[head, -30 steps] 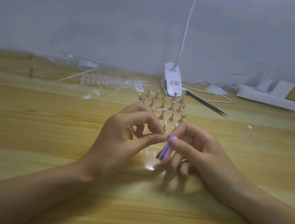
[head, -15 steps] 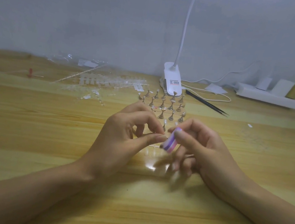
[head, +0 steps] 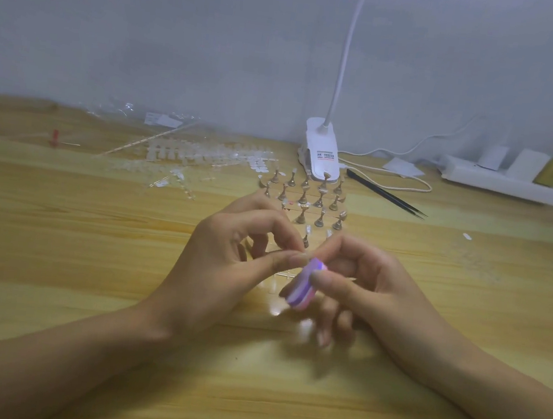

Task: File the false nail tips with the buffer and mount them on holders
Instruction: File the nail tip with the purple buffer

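Observation:
My left hand (head: 228,259) pinches a small clear nail tip (head: 301,254) between thumb and forefinger; the tip is mostly hidden by my fingertips. My right hand (head: 362,288) grips a purple and pink buffer block (head: 302,286), whose upper end touches the pinched tip. Just behind my hands stand several small gold-coloured holders (head: 304,198) on a clear base, some with a nail tip on top. More clear nail tips (head: 202,156) lie in strips at the back left of the wooden table (head: 56,253).
A white clip lamp (head: 319,155) stands behind the holders, its cable running right. Black tweezers (head: 385,194) lie to the right of it. A white power strip (head: 502,183) sits at the back right. A small red object (head: 55,138) and a plastic bag (head: 134,114) lie back left.
My right hand has slid the buffer down and back up against the pinched tip. My left hand has hardly moved.

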